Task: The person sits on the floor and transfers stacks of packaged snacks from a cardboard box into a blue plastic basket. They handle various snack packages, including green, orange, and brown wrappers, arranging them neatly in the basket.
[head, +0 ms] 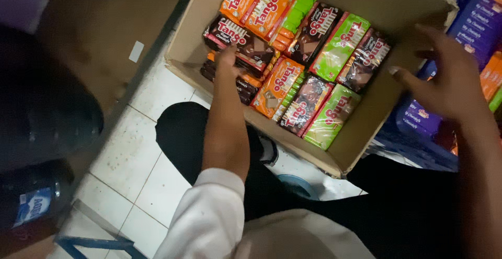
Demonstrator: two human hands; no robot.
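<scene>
An open cardboard box (pixel 366 133) sits on the floor in front of my knees. It is packed with flat snack packs in orange (pixel 277 83), brown (pixel 314 26) and green (pixel 340 44). My left hand (pixel 228 59) reaches into the box's near left corner and rests against a stack of brown packs (pixel 246 39). Its fingertips are hidden among the packs. My right hand (pixel 444 78) hovers over the box's right wall with fingers spread and nothing in it.
Purple and blue packages (pixel 478 18) are stacked to the right of the box. Another brown cardboard surface (pixel 115 18) lies at upper left. A dark bottle with a blue label (pixel 31 206) stands at lower left on the white tiled floor (pixel 130 159).
</scene>
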